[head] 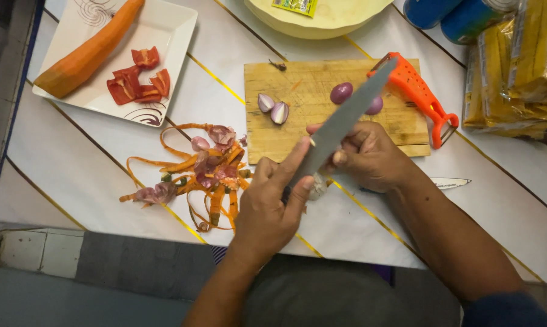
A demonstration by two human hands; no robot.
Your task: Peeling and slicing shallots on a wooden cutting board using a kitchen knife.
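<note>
My left hand is closed around the lower end of a large grey knife, thumb and forefinger on either side of the blade. The blade slants up to the right over a wooden cutting board. My right hand has its fingers curled against the side of the blade. A small pale piece shows just below the blade between both hands; which hand holds it is hidden. On the board lie two halves of a shallot and two whole purple shallots.
An orange peeler rests on the board's right end. Carrot and shallot peelings lie left of the board. A white square plate holds a peeled carrot and red pepper pieces. A second knife's tip, yellow packets, a pale bowl.
</note>
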